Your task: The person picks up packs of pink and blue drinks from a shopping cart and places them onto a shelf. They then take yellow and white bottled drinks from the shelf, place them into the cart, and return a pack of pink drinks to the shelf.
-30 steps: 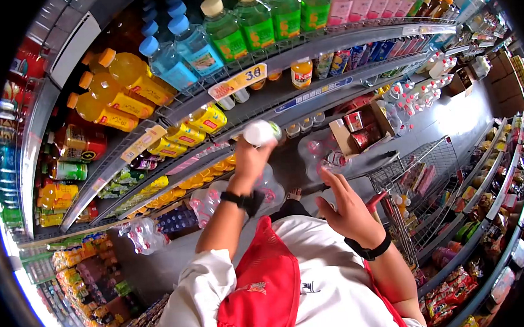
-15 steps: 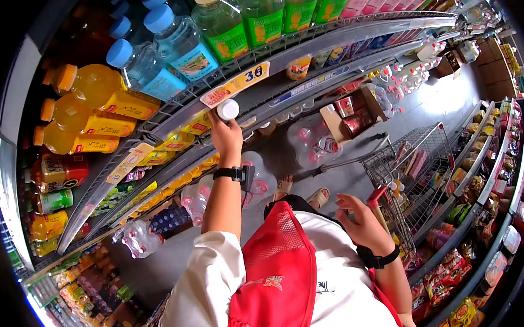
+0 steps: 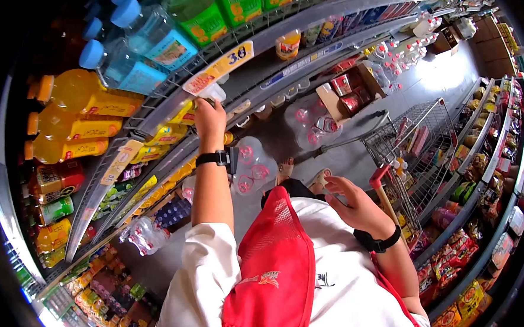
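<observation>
My left hand point(image 3: 211, 120) is closed around a white-capped bottle point(image 3: 215, 92) at the front of the second shelf, just below the price tag point(image 3: 218, 66). Most of that bottle is hidden by the tag and my fingers. Yellow packs point(image 3: 168, 133) sit on the same shelf, left of my hand. My right hand point(image 3: 357, 204) hangs in front of my body with its fingers apart and nothing in it. Beside it is the red-ended handle point(image 3: 380, 175) of a shopping cart point(image 3: 412, 149).
Blue-capped bottles point(image 3: 127, 65) and orange drink bottles point(image 3: 73, 120) stand on the upper shelf. On the floor are shrink-wrapped bottle packs point(image 3: 251, 164) and an open carton point(image 3: 353, 92). A shelf of packaged snacks point(image 3: 453, 254) lines the right side of the aisle.
My left hand has pushed the bottle leftward and in under the price tag, so its white cap shows less. My right hand has risen slightly, still with its fingers apart.
</observation>
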